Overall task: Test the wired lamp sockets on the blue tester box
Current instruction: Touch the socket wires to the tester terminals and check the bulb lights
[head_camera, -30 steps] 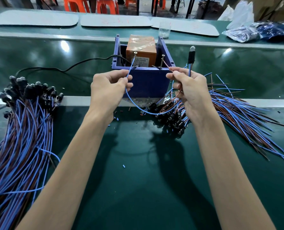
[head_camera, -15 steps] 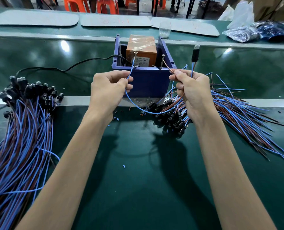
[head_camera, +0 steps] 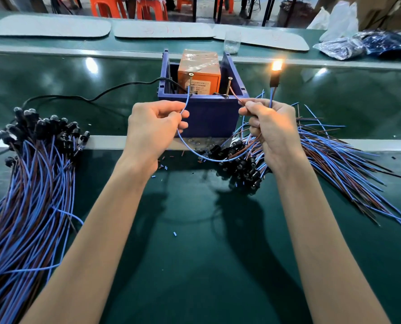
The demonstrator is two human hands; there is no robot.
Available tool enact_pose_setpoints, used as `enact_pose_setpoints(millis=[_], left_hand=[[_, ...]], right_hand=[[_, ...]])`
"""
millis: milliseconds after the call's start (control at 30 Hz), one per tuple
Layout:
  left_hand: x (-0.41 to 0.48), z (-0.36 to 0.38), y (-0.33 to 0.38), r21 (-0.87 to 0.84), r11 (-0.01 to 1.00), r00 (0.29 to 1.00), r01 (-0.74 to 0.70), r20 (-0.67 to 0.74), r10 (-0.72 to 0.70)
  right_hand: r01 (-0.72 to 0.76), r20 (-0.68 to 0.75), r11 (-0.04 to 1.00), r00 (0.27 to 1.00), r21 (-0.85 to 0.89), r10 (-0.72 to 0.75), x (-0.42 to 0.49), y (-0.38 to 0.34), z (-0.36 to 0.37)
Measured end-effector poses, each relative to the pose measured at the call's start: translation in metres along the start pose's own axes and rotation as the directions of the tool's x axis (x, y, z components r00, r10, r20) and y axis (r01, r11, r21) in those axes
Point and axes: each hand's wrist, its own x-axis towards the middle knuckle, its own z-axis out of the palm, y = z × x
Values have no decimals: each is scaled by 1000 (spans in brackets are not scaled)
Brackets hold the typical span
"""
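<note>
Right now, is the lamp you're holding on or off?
On. The bulb glows orange atop the black socket; the right hand grips its wires, and the left hand holds the blue wire at a screw.

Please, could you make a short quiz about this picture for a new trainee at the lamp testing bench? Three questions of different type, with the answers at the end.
1. True or false: the bulb above the right hand is lit.
2. What does the left hand hold up to the left screw? A the blue wire; B a black cord; C a green wire.
3. Fill in: the right hand pinches the brown wire, whose end points to the ____ screw of the blue box.

Key: 1 true; 2 A; 3 right.
</note>
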Motion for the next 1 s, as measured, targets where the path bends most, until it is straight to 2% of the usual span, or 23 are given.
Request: enact_pose_setpoints(millis=[367, 600, 1000], left_hand=[[1, -1, 0, -35, 999, 1000, 14, 6, -14], [2, -1, -2, -19, 1000, 1000, 4, 11, -4], [4, -1, -6, -2, 1000, 1000, -11, 11, 11]], right_hand=[[2, -2, 1000, 1000, 3, -2, 1, 4, 1], [10, -81, 1000, 997, 24, -8, 1, 3, 0], [10, -75, 1000, 997, 2, -10, -1, 4, 2]])
